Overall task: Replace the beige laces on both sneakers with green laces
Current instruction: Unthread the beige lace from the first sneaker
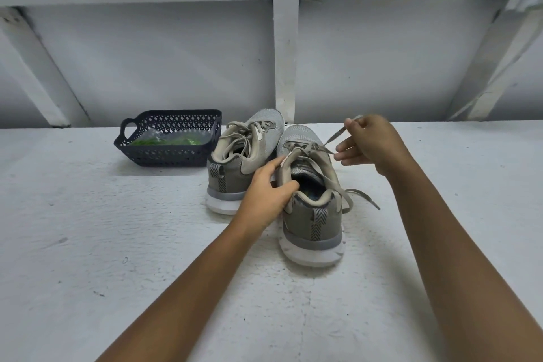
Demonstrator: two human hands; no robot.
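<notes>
Sneakers (311,214) two; green laces (167,142) perhaps several

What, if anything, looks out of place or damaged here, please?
Nothing looks damaged or spilled. Only the nearer sneaker's beige lace is loose: one end trails on the surface, the other is pinched in the right hand.

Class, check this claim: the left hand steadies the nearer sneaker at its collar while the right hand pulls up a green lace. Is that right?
No. The head view shows the left hand steadying the nearer sneaker at its collar, but the right hand pulls up a beige lace, not a green one.
</notes>
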